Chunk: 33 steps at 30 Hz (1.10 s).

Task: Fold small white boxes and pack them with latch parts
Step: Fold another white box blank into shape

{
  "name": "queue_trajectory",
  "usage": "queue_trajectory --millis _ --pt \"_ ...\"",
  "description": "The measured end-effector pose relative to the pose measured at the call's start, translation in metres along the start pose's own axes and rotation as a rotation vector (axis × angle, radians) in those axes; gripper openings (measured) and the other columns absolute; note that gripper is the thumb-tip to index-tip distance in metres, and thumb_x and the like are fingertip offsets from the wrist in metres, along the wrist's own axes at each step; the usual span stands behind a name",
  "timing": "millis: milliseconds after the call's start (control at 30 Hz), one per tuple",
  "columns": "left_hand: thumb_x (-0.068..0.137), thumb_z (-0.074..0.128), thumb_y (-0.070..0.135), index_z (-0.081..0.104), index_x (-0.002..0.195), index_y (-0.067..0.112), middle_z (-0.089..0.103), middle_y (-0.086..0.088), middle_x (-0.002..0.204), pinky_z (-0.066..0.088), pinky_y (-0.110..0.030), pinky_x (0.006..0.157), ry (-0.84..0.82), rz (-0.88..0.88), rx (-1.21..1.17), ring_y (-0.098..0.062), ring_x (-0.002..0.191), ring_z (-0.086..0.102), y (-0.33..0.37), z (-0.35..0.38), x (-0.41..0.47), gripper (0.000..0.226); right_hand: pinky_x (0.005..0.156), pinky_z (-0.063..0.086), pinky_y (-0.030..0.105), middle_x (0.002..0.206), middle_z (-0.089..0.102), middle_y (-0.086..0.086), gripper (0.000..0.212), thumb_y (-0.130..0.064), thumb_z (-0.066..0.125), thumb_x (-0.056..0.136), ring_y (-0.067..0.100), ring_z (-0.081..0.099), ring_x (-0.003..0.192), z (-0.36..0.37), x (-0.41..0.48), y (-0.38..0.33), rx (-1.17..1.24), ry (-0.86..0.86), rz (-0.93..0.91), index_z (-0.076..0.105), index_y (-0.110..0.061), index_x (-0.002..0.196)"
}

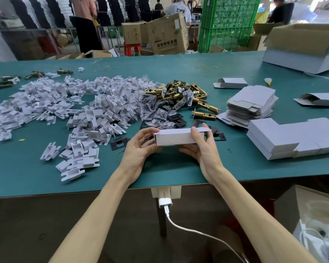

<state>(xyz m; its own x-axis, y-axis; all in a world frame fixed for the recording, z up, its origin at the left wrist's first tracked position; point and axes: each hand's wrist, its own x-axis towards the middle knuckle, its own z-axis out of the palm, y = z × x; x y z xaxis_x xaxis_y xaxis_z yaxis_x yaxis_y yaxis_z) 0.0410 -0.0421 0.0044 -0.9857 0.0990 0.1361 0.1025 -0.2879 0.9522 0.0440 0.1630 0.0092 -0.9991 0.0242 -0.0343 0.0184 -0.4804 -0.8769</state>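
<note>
Fingers (pixel 147 133) of the left hand (pixel 141 149) curl over the left end of one small white box (pixel 176 138), with the thumb pressed against its lower front edge. The right hand (pixel 204 149) pinches the right end the same way, fingers on top and thumb beneath. Both forearms reach in from 6 o'clock, palms turned toward each other. The box is smooth matte card, long and rectangular, and is held level just above the green table (pixel 160 171). The flap at its right end stands open.

Positions below are given from the box.
- 9 to 10 o'clock: a loose heap of white folded inserts (pixel 65 107), flat and notched, too many to count.
- 8 o'clock, near the left wrist: one black metal plate (pixel 118 143), rectangular with a cut-out.
- 12 o'clock: a pile of brass latch bolts (pixel 182 93), cylindrical and shiny, lying on clear crinkled bags.
- 2 o'clock: one stack of flat box blanks (pixel 252 104).
- 3 o'clock: closed white boxes (pixel 285 137) stacked in two layers.
</note>
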Motion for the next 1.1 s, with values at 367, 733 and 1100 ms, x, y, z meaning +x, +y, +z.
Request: queue_trajectory --millis 367,733,1100 --pt "0.092 0.072 0.01 0.065 0.121 0.008 0.068 -0.006 0.114 0.06 -0.026 0.084 0.083 -0.064 -0.057 -0.018 0.103 0.069 0.0006 0.0016 -0.001 0.031 0.087 0.06 0.035 0.127 0.066 0.007 0.047 -0.014 0.07 0.095 0.023 0.065 0.117 -0.0061 0.0031 0.0074 -0.11 0.045 -0.049 0.049 -0.02 0.137" --pt "0.107 0.048 0.004 0.061 0.138 0.002 0.071 -0.009 0.132 0.058 -0.027 0.092 0.015 -0.082 -0.012 -0.017 0.115 0.069 -0.0001 -0.0009 0.0026 0.034 0.092 0.059 0.036 0.097 0.078 0.003 0.008 -0.014 0.067 0.096 0.017 0.072 0.094 -0.0047 -0.0022 0.0031 -0.121 0.012 -0.005 0.073 -0.008 0.099" --pt "0.106 0.048 0.002 0.068 0.129 0.01 0.075 -0.006 0.124 0.061 -0.03 0.083 0.034 -0.086 -0.033 -0.017 0.107 0.072 -0.0018 -0.0007 0.0037 0.031 0.093 0.057 0.031 0.1 0.077 0.003 0.008 -0.014 0.066 0.097 0.015 0.071 0.096 -0.006 -0.0045 -0.0001 -0.077 -0.035 0.015 0.073 -0.009 0.099"
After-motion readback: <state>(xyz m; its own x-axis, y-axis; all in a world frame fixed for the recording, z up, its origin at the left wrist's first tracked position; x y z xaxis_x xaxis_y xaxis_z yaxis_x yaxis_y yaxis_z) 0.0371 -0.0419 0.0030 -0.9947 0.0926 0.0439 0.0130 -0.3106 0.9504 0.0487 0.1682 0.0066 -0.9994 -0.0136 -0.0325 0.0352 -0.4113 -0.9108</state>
